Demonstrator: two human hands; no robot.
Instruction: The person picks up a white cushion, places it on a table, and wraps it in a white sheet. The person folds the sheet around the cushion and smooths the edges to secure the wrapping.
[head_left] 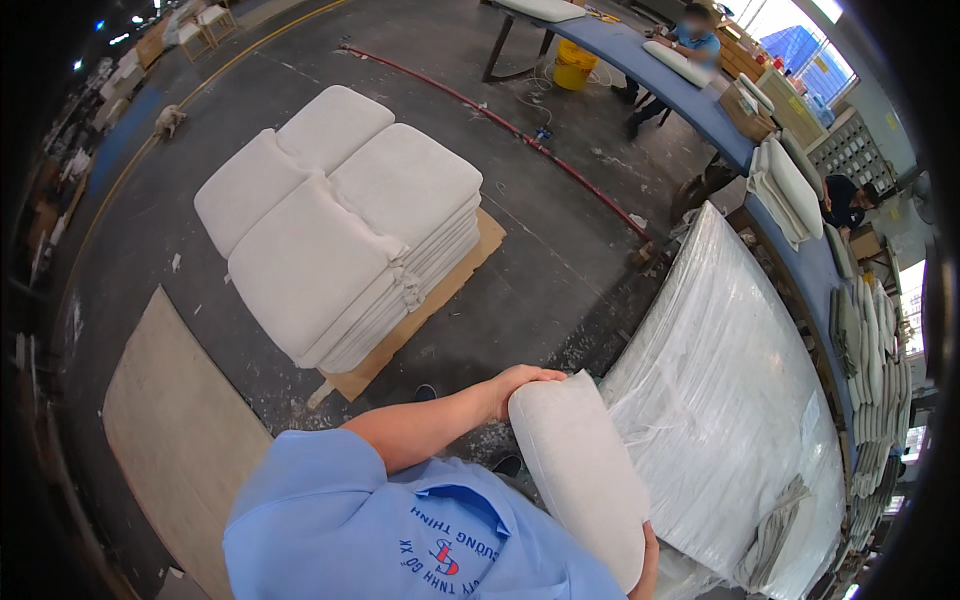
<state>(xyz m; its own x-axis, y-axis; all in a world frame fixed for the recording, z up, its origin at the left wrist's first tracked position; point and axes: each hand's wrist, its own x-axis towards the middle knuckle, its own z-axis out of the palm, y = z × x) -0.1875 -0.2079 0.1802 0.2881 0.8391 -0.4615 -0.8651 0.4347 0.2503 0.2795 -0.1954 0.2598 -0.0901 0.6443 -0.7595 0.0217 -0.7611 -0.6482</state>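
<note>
A white padded seat cushion [580,465] is held up in front of my body, tilted, with its long side running from far left to near right. My left hand [520,388] is closed round its far end, with the fingers partly hidden behind it. At the near end, my right hand [648,562] grips the cushion's edge, and only part of that hand shows. Ahead to the left stand several stacks of similar white cushions [320,260], pushed together on a sheet of brown cardboard [375,360] on the floor.
A plastic-wrapped pile [720,400] stands close on my right, grey cloth pieces [780,525] on it. Beyond runs a long blue table [640,60] with cushions; two people work there. A red hose [500,120] crosses the floor. A beige board [170,440] lies at left.
</note>
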